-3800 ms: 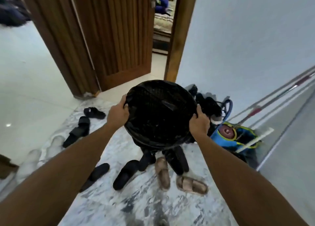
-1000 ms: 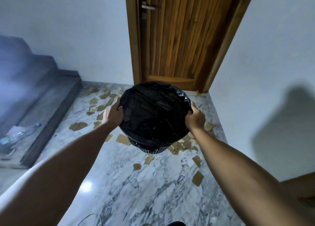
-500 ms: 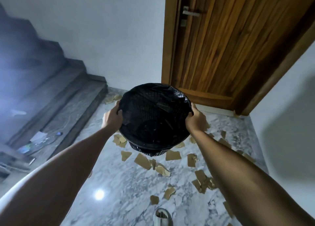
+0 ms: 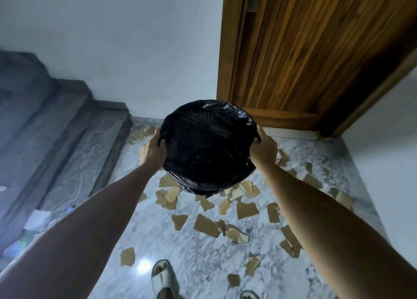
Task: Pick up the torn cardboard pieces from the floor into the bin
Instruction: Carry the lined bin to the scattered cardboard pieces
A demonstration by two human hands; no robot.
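Note:
A round black mesh bin lined with a black bag hangs in the air in front of me, above the floor. My left hand grips its left rim and my right hand grips its right rim. Its inside looks dark, with nothing plainly visible in it. Several torn brown cardboard pieces lie scattered on the white marble floor below and around the bin, from the stair foot to the right wall.
Grey stone stairs rise on the left, with a plastic bottle and paper on the lowest step. A wooden door stands ahead on the right, a white wall further right. My sandalled foot shows at the bottom.
I have carried the bin from the shoe area to the stair landing and come closer to the cardboard. The pieces now lie directly under the bin. Both hands keep their grip.

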